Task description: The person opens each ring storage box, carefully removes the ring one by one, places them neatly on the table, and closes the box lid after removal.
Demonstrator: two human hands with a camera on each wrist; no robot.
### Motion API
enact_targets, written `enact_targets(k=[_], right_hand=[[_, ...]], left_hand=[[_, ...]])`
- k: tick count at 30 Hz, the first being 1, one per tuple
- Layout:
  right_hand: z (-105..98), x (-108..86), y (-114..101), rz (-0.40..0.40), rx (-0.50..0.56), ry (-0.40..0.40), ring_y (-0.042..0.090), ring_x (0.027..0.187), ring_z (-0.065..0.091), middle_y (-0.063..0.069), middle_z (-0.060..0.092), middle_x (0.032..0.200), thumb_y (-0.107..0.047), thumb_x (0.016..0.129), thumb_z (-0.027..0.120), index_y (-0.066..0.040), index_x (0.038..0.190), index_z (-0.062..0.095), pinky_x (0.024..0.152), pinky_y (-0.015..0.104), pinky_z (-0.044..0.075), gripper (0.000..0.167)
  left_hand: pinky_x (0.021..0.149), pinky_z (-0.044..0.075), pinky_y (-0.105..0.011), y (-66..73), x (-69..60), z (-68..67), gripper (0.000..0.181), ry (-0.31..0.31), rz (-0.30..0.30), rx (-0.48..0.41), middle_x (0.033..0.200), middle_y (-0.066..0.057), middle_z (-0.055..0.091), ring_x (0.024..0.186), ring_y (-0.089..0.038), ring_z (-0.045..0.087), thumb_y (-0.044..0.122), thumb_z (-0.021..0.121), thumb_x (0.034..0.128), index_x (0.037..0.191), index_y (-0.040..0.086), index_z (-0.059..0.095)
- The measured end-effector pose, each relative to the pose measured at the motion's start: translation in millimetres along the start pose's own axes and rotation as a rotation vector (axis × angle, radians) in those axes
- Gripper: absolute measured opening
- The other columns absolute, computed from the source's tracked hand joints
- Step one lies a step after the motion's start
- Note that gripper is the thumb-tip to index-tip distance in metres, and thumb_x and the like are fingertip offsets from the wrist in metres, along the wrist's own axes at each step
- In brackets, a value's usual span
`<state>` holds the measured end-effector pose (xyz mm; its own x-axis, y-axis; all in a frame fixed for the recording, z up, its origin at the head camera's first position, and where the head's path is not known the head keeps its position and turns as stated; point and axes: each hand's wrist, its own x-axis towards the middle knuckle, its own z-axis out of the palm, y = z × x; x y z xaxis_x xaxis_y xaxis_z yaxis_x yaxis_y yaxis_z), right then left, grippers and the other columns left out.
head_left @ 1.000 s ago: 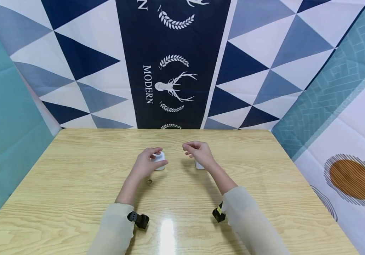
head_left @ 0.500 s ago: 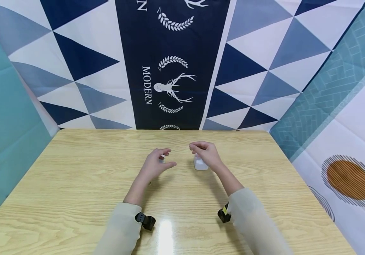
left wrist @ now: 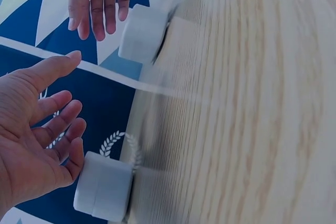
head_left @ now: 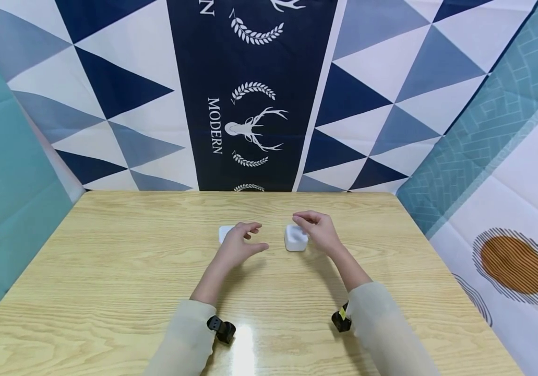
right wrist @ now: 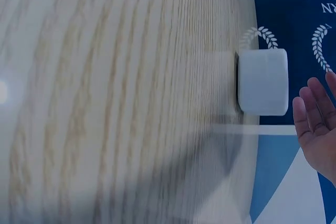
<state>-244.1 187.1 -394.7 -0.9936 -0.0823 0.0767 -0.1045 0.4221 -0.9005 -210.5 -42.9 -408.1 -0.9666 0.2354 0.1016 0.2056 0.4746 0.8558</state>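
Observation:
Two small white rounded-square containers stand apart on the wooden table. The right container (head_left: 296, 238) has a shallow dip in its top; the left container (head_left: 224, 232) is partly covered by the left hand. The left hand (head_left: 239, 244) hovers just right of the left container, thumb and fingers spread, holding nothing. In the left wrist view its little finger appears near that container (left wrist: 103, 187); whether they touch I cannot tell. The right hand (head_left: 320, 231) hangs above and right of the right container. Its fingers look relaxed in the right wrist view (right wrist: 320, 129), with nothing visible in them.
Black wrist cameras (head_left: 222, 330) sit by both sleeves. The wooden table (head_left: 85, 292) ends at the back against a patterned cloth (head_left: 254, 104). Teal cloth (head_left: 10, 183) hangs at the left side, and a patterned cloth (head_left: 499, 209) at the right.
Both hands have moved right. The left container shows on the left hand's other side, and the right container is more exposed. A small round brass-coloured thing seen earlier is now hidden near the left forearm.

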Motion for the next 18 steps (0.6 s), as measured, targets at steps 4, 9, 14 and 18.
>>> enact_targets(k=[4, 9, 14, 18], right_hand=[[-4, -0.3, 3, 0.000, -0.004, 0.016, 0.007, 0.087, 0.059, 0.016, 0.067, 0.110, -0.026, 0.090, 0.063, -0.001, 0.113, 0.066, 0.075, 0.022, 0.051, 0.035], [-8, -0.4, 9, 0.025, -0.031, 0.022, 0.005, 0.090, 0.057, 0.014, 0.066, 0.112, -0.027, 0.089, 0.064, -0.002, 0.114, 0.065, 0.077, 0.018, 0.048, 0.036], [-10, -1.2, 15, 0.018, -0.051, 0.008, 0.015, 0.096, 0.059, 0.016, 0.066, 0.113, -0.026, 0.088, 0.065, -0.001, 0.118, 0.063, 0.081, 0.020, 0.046, 0.038], [-12, -1.4, 20, 0.015, -0.054, -0.011, 0.026, 0.105, 0.058, 0.018, 0.064, 0.118, -0.025, 0.088, 0.065, -0.001, 0.121, 0.061, 0.083, 0.022, 0.044, 0.041]], left_hand=[[0.087, 0.046, -0.041, 0.9, 1.2, 4.3, 0.054, -0.006, 0.012, 0.021, 0.115, -0.015, 0.059, 0.104, -0.035, 0.055, 0.023, 0.075, 0.0787, 0.126, 0.005, 0.057], [0.086, 0.047, -0.041, 3.1, 1.9, 10.2, 0.055, -0.013, 0.033, 0.033, 0.115, -0.015, 0.059, 0.103, -0.035, 0.055, 0.023, 0.075, 0.0787, 0.127, 0.004, 0.057], [0.088, 0.047, -0.041, 5.0, 3.3, 18.0, 0.056, -0.036, 0.028, 0.044, 0.118, -0.015, 0.059, 0.105, -0.033, 0.055, 0.024, 0.075, 0.0794, 0.129, 0.006, 0.055], [0.086, 0.048, -0.039, 3.5, 6.7, 25.9, 0.057, -0.039, 0.024, 0.082, 0.116, -0.014, 0.059, 0.103, -0.030, 0.056, 0.026, 0.075, 0.0786, 0.129, 0.007, 0.055]])
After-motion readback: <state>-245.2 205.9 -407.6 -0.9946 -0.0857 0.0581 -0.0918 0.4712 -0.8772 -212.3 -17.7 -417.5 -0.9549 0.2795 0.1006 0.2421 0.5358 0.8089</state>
